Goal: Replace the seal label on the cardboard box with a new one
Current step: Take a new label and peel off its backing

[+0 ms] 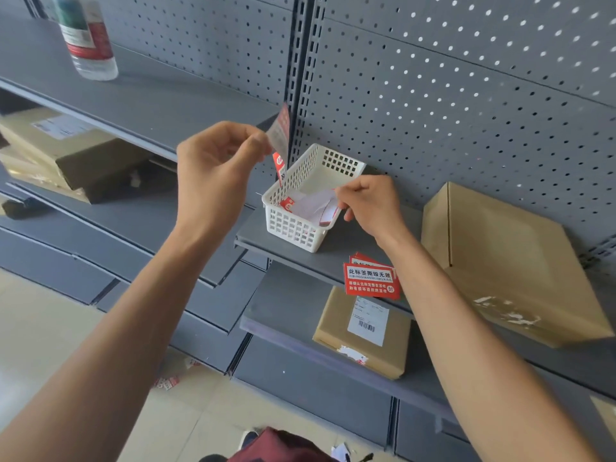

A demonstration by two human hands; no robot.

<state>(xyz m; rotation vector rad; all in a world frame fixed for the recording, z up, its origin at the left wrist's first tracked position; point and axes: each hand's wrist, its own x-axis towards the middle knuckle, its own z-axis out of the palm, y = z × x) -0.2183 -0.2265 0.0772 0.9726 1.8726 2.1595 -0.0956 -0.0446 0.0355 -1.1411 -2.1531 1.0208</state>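
I am seeing my left hand (pixel 216 161) pinching a red seal label (pixel 281 135) between thumb and curled fingertips, holding it up above the far left corner of the white basket (pixel 293 225), with the sticker hanging down toward that rim. My right hand (pixel 370 205) is pinching a pale backing paper (pixel 316 201) over the basket's near right edge, fingers curled round it, wrist bent down, forearm reaching in from the lower right. Paper scraps are lying inside the basket. Just in front of the basket, a stack of red labels (pixel 371 280) is sitting at the shelf edge (pixel 333 261). To the right of the basket, a cardboard box (pixel 500 261) is leaning against the pegboard (pixel 466 95), well apart from both hands. Below the basket, a smaller box (pixel 363 331) is lying on the lower shelf.
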